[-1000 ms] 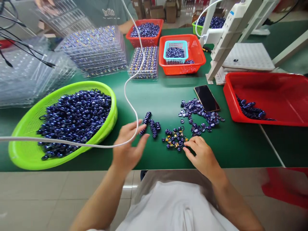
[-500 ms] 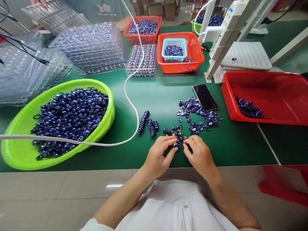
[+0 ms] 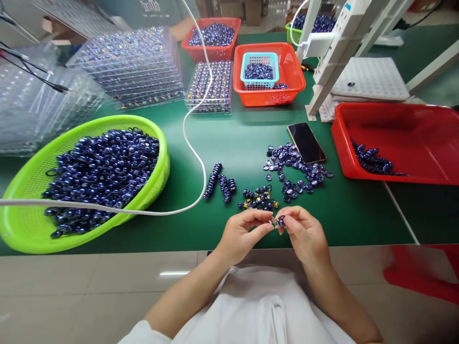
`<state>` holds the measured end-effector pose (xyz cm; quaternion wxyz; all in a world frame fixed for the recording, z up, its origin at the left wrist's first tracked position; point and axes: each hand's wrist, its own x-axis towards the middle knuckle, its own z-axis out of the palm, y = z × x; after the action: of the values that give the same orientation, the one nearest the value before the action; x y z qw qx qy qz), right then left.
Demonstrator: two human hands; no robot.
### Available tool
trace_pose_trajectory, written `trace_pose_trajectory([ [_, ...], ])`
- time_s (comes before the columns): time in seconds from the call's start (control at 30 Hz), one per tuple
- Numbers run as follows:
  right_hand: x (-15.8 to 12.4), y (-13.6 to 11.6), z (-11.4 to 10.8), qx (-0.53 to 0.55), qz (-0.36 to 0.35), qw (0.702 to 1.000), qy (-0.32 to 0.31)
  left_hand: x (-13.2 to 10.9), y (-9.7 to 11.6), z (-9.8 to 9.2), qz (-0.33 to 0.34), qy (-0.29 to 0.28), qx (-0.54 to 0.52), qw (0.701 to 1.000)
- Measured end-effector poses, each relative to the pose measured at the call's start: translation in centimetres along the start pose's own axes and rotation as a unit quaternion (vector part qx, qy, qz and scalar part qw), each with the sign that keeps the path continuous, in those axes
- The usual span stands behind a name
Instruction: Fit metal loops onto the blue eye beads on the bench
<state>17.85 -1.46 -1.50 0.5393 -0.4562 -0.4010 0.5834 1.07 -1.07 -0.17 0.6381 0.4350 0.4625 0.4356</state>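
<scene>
My left hand (image 3: 245,234) pinches one side of a small dark-blue glossy piece (image 3: 281,220) with a metallic part, just above the table's near edge. On its other side, the fingertips of my right hand (image 3: 304,234) are closed on the same piece. Just beyond my fingers lies a small pile of blue pieces with gold-coloured parts (image 3: 261,197). Farther right spread loose blue caps (image 3: 294,167), close to a phone (image 3: 306,142). Left of the pile rest short stacked rows of blue rings (image 3: 213,180).
A green basket (image 3: 165,157) full of blue ringed pieces stands left, a white cable (image 3: 195,155) crossing it. Right is a red tray (image 3: 423,148). Behind are filled clear trays (image 3: 143,71), a red basket (image 3: 247,98) and a metal post (image 3: 324,71). Another person stands across the table.
Both hands have drawn back slightly from the pile toward my body. A small blue piece now shows between my fingertips. Across the table, the co-worker's tray has shifted.
</scene>
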Motion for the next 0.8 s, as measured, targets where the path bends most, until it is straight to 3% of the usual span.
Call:
trace_pose_trajectory([
  [0.1,-0.2,0.2,0.3,-0.001,-0.007,1.000,0.002,0.0,0.0,0.0,-0.004,-0.004,-0.013,1.000],
  [0.23,-0.6,0.4,0.4,-0.044,-0.039,0.998,0.024,-0.4,0.2,0.0,0.063,0.050,0.086,0.993],
  [0.3,-1.0,0.3,0.6,-0.077,-0.076,0.993,0.049,-0.6,0.4,0.1,0.066,0.072,0.122,0.988],
  [0.43,-1.7,0.1,1.1,-0.113,-0.134,0.984,0.022,-0.9,0.4,0.2,0.022,0.044,0.079,0.996],
  [0.67,-1.8,0.1,1.3,-0.087,-0.132,0.987,-0.014,-0.9,-0.2,0.2,0.023,0.036,0.031,0.999],
  [0.8,-1.5,-0.1,0.7,-0.140,-0.139,0.980,-0.012,-0.9,0.4,-0.3,-0.013,0.010,0.023,1.000],
])
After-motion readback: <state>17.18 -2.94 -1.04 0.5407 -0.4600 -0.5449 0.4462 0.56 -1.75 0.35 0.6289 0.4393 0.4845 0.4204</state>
